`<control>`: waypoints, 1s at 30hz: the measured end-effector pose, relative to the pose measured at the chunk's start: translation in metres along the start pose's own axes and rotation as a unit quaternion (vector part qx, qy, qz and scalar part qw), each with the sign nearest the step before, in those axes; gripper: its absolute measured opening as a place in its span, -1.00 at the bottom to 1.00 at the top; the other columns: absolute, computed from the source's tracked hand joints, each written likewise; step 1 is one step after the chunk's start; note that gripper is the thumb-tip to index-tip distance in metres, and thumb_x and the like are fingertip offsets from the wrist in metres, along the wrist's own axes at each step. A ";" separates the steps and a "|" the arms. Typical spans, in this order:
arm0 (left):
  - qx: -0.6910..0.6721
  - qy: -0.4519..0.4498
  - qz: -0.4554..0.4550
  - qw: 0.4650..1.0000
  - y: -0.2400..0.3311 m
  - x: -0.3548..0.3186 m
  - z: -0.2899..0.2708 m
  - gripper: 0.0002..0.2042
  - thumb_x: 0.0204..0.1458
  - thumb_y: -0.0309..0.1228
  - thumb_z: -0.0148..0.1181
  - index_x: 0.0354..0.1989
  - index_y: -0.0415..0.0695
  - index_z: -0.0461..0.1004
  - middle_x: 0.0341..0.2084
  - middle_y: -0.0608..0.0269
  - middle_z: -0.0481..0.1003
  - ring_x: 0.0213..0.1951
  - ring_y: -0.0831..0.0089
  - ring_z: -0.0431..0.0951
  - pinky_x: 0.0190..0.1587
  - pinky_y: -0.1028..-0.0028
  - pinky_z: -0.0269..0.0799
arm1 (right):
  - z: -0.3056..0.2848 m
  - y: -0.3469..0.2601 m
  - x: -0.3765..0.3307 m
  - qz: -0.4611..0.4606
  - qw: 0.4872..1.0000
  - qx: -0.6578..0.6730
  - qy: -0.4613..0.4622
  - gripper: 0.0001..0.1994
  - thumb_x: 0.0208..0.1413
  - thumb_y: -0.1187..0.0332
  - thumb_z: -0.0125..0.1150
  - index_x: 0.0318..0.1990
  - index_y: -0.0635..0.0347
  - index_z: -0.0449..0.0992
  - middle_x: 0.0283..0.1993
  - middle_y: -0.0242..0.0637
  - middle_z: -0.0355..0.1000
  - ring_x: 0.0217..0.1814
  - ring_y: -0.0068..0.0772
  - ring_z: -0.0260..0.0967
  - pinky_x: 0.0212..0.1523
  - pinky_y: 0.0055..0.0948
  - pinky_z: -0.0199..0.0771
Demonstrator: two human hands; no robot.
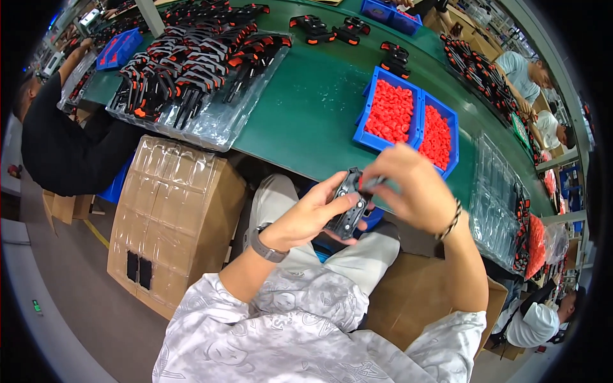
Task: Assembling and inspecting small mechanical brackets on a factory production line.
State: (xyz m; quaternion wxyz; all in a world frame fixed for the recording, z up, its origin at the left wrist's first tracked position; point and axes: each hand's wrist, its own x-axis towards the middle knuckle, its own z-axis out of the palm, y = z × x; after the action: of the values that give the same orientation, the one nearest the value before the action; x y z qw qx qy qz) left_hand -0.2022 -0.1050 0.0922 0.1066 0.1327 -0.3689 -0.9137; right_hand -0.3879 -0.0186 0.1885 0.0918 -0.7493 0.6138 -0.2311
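Over my lap, my left hand (308,216) grips a black plastic part (345,220) with round silvery spots along its face. The thumb lies across it and fingers wrap underneath. My right hand (418,188), smeared by motion, is closed at the part's upper end. Its fingertips pinch at a small greyish piece, which is too blurred to name. A bit of red (361,182) shows beside those fingertips, at the end of the black part. Just beyond my right hand on the table, two blue bins (418,121) hold many small red plastic pieces (388,110).
Black-and-orange parts (185,64) lie heaped on a clear plastic tray (220,131) at the left of the green table (294,121). Cardboard boxes (169,217) flank my legs. Clear trays (501,198) stand at right. A person in black (76,140) sits at left.
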 end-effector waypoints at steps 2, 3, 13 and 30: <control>0.009 -0.057 -0.043 0.997 0.009 -0.004 -0.009 -0.65 0.33 -0.38 0.04 0.25 -0.10 0.25 -0.09 0.14 0.50 -0.23 0.42 0.62 -0.40 0.43 0.68 | 0.001 -0.016 -0.004 -0.007 0.998 -0.035 -0.048 -0.78 -0.17 0.58 0.30 -0.29 0.15 0.58 -0.27 -0.29 0.46 -0.26 -0.23 0.33 -0.19 -0.37 0.40; 0.014 -0.083 -0.063 0.994 0.013 -0.006 -0.013 -0.65 0.33 -0.38 0.04 0.25 -0.09 0.25 -0.10 0.14 0.50 -0.24 0.42 0.62 -0.42 0.44 0.67 | 0.002 -0.021 -0.003 -0.018 0.995 -0.067 -0.066 -0.76 -0.19 0.58 0.29 -0.29 0.14 0.59 -0.26 -0.29 0.44 -0.25 -0.23 0.32 -0.18 -0.37 0.40; -0.054 -0.003 -0.029 0.998 0.012 -0.041 -0.051 -0.64 0.35 -0.27 0.04 0.25 -0.07 0.27 -0.11 0.14 0.51 -0.25 0.38 0.62 -0.46 0.35 0.67 | 0.034 -0.010 0.098 -0.051 0.997 -0.022 -0.052 -0.75 -0.10 0.51 0.27 -0.18 0.13 0.57 -0.25 -0.28 0.47 -0.26 -0.18 0.34 -0.11 -0.29 0.43; -0.136 0.146 0.107 0.974 0.005 -0.055 -0.067 -0.49 0.39 0.01 -0.20 0.32 -0.08 0.25 0.07 0.01 0.49 0.00 0.18 0.61 -0.17 0.12 0.69 | 0.090 0.020 0.183 0.053 0.971 0.097 0.213 -0.79 0.05 0.41 0.22 -0.15 0.19 0.61 -0.35 -0.20 0.57 -0.39 -0.14 0.46 -0.34 -0.32 0.45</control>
State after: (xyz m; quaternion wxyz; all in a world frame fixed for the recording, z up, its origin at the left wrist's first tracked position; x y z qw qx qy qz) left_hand -0.1282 -0.1359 0.0580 0.2739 0.2086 -0.2334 -0.9094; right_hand -0.3390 -0.2126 0.1438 0.0430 -0.6369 0.6325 -0.4387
